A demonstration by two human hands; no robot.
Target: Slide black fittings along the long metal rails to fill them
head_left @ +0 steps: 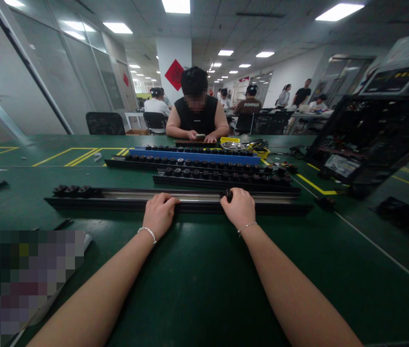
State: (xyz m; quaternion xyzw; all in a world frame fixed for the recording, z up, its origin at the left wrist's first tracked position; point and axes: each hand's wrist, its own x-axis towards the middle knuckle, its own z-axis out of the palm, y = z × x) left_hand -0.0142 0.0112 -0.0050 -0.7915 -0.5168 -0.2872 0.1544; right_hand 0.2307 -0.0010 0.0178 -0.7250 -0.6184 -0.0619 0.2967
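Rail (197, 206), long and black, touched by left hand (158, 214), grip unclear
Small black part (229, 195), pinched by right hand (239, 207), is best kept level.

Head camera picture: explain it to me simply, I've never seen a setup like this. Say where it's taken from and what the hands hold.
There is no machine arm here. A person wears the camera on their head, looking forward and down at their own bare hands. The left hand touches a long dark rail; whether it grips is unclear. The right hand pinches a small black part at the same rail. Three similar dark pieces sit at the rail's left end. On the green table beyond lie a blue rail and more dark rails with rows of black pieces. Across sits another person, holding a phone.
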